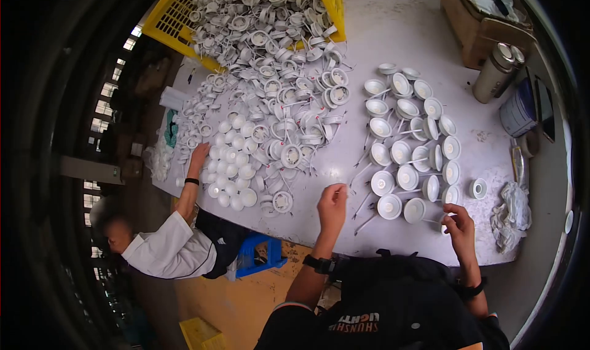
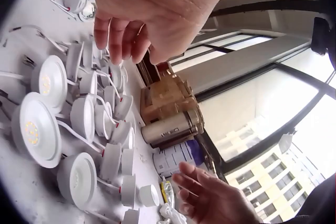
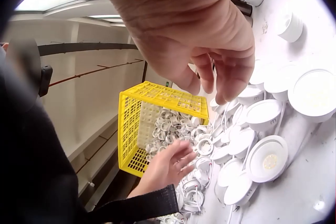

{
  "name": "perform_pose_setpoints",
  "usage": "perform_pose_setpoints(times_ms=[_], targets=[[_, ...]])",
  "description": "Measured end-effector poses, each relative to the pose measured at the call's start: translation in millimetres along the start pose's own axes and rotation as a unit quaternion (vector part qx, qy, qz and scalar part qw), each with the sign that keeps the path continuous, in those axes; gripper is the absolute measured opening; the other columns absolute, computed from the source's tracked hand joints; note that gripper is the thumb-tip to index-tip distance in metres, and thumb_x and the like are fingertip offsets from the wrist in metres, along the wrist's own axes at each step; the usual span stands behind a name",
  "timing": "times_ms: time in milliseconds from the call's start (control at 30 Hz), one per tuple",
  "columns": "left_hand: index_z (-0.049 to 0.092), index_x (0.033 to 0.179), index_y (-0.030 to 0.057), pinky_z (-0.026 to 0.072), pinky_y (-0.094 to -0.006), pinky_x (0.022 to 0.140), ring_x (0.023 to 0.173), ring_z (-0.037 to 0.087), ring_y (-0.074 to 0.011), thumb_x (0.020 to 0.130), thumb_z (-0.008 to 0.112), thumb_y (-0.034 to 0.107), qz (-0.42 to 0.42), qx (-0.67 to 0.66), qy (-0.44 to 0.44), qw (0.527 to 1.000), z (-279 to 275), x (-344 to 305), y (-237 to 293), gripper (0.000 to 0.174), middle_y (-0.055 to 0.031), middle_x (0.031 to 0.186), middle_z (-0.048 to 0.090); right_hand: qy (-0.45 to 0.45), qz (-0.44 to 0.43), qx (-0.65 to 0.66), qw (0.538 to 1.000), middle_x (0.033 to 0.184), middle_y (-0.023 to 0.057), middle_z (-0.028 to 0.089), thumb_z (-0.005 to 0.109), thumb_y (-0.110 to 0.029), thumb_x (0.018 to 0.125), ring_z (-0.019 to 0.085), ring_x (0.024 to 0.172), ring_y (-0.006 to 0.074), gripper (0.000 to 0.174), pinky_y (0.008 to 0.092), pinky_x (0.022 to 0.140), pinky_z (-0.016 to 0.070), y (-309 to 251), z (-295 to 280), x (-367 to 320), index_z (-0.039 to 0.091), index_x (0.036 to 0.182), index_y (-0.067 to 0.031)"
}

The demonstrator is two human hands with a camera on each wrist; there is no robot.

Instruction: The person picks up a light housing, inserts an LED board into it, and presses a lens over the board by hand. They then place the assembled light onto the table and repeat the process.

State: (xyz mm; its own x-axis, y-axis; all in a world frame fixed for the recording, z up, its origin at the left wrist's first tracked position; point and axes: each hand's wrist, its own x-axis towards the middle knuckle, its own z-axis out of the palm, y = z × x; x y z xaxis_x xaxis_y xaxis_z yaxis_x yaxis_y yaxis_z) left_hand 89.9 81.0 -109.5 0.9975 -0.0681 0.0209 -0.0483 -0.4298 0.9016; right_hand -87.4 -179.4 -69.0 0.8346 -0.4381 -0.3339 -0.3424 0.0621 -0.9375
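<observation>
Over the white table (image 1: 362, 227), just left of the nearest lamps, my left hand (image 1: 332, 207) hangs with loosely bent fingers and nothing visible in them. My right hand (image 1: 461, 230) is held above the near right end of the lamp group, thumb and fingers loosely bent, with no object visible between them. Between and beyond the hands stand rows of white LED downlights (image 1: 407, 177), round faces tilted up, with cables trailing left. One downlight (image 1: 414, 210) lies in the nearest row, between the two hands. The right wrist view shows a downlight (image 3: 266, 159) with yellow LED dots.
A yellow crate (image 1: 175, 21) spills a heap of downlight parts (image 1: 270, 92) across the table. A person (image 1: 178, 245) works at the left beside white cups (image 1: 230, 165). Right: a single white cup (image 1: 477, 188), crumpled cloth (image 1: 511, 215), metal flask (image 1: 493, 73), bucket (image 1: 519, 110), cardboard box (image 1: 491, 36).
</observation>
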Motion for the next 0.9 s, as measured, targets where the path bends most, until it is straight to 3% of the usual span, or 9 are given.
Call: perform_pose_setpoints(times_ms=[133, 233, 267, 333, 433, 567, 667, 733, 900], targets=[[0.058, 0.097, 0.0020, 0.0457, -0.0363, 0.070, 0.076, 0.057, -0.0258, 0.078, 0.061, 0.010, 0.021, 0.224, 0.256, 0.940, -99, 15, -79, 0.021, -0.0098, 0.085, 0.058, -0.024, -0.029, -0.028, 0.999, 0.101, 0.0053, 0.057, 0.054, -0.008, 0.082, 0.054, 0.074, 0.0095, 0.027, 0.0232, 0.059, 0.0445, -6, 5, -4, 0.054, 0.109, -0.0017], [0.056, 0.097, 0.0040, 0.0451, -0.0413, 0.072, 0.081, 0.057, -0.0315, 0.075, 0.064, 0.016, -0.018, 0.387, 0.233, 0.892, -138, 23, -109, 0.026, -0.0119, 0.090, 0.059, -0.033, -0.030, -0.010, 0.999, 0.100, 0.0057, 0.057, 0.056, -0.005, 0.081, 0.052, 0.071, 0.0102, 0.025, 0.0235, 0.061, 0.0445, -13, 16, -5, 0.055, 0.106, -0.0009], [0.056, 0.097, 0.0040, 0.0451, -0.0413, 0.072, 0.081, 0.057, -0.0315, 0.075, 0.064, 0.016, -0.017, 0.385, 0.236, 0.892, -140, 24, -111, 0.026, -0.0119, 0.090, 0.059, -0.033, -0.033, -0.011, 0.999, 0.100, 0.0057, 0.057, 0.056, -0.005, 0.081, 0.052, 0.071, 0.0102, 0.025, 0.0235, 0.061, 0.0445, -16, 20, -6, 0.055, 0.106, -0.0009], [0.057, 0.093, 0.0058, 0.0451, -0.0431, 0.072, 0.081, 0.058, -0.0332, 0.074, 0.064, 0.020, -0.163, 0.355, 0.099, 0.915, -141, 28, -98, 0.025, -0.0125, 0.087, 0.059, -0.057, -0.043, -0.013, 0.997, 0.100, 0.0053, 0.057, 0.056, -0.003, 0.080, 0.052, 0.071, 0.0109, 0.024, 0.0244, 0.063, 0.0446, -23, 26, -8, 0.056, 0.105, -0.0018], [0.057, 0.089, 0.0079, 0.0462, -0.0412, 0.068, 0.074, 0.060, -0.0289, 0.073, 0.065, 0.023, -0.188, 0.374, 0.077, 0.905, -131, 29, -102, 0.023, -0.0089, 0.076, 0.061, -0.064, -0.047, -0.026, 0.997, 0.099, 0.0054, 0.057, 0.056, -0.002, 0.080, 0.053, 0.072, 0.0114, 0.024, 0.0252, 0.065, 0.0448, -25, 31, -11, 0.057, 0.104, -0.0029], [0.057, 0.087, 0.0064, 0.0468, -0.0370, 0.065, 0.072, 0.061, -0.0256, 0.074, 0.063, 0.021, -0.174, 0.375, 0.076, 0.907, -121, 17, -59, 0.021, -0.0089, 0.075, 0.062, -0.069, -0.058, -0.050, 0.995, 0.099, 0.0067, 0.058, 0.059, -0.003, 0.080, 0.056, 0.077, 0.0136, 0.025, 0.0252, 0.065, 0.0449, -28, 30, -19, 0.057, 0.105, -0.0036], [0.058, 0.086, 0.0042, 0.0464, -0.0306, 0.062, 0.069, 0.060, -0.0199, 0.075, 0.063, 0.016, -0.086, 0.288, 0.088, 0.950, -115, -1, -15, 0.017, -0.0082, 0.075, 0.062, -0.095, -0.016, 0.001, 0.995, 0.098, 0.0069, 0.058, 0.059, -0.003, 0.080, 0.057, 0.078, 0.0141, 0.026, 0.0256, 0.066, 0.0455, -29, 31, -22, 0.057, 0.106, -0.0030], [0.059, 0.089, 0.0039, 0.0460, -0.0305, 0.062, 0.067, 0.057, -0.0201, 0.076, 0.062, 0.013, -0.071, 0.051, -0.022, 0.996, -102, -17, 20, 0.016, -0.0085, 0.077, 0.059, -0.116, -0.049, -0.017, 0.992, 0.098, 0.0072, 0.057, 0.060, -0.004, 0.080, 0.057, 0.077, 0.0135, 0.027, 0.0255, 0.065, 0.0460, -37, 36, -24, 0.057, 0.107, -0.0028], [0.057, 0.098, 0.0019, 0.0456, -0.0256, 0.063, 0.071, 0.057, -0.0112, 0.078, 0.063, 0.008, 0.070, 0.121, -0.353, 0.925, -63, -52, 132, 0.022, -0.0074, 0.085, 0.060, -0.258, -0.106, -0.055, 0.959, 0.100, 0.0088, 0.056, 0.067, -0.010, 0.077, 0.059, 0.073, 0.0120, 0.035, 0.0239, 0.061, 0.0472, -92, 62, -32, 0.057, 0.110, -0.0032]])
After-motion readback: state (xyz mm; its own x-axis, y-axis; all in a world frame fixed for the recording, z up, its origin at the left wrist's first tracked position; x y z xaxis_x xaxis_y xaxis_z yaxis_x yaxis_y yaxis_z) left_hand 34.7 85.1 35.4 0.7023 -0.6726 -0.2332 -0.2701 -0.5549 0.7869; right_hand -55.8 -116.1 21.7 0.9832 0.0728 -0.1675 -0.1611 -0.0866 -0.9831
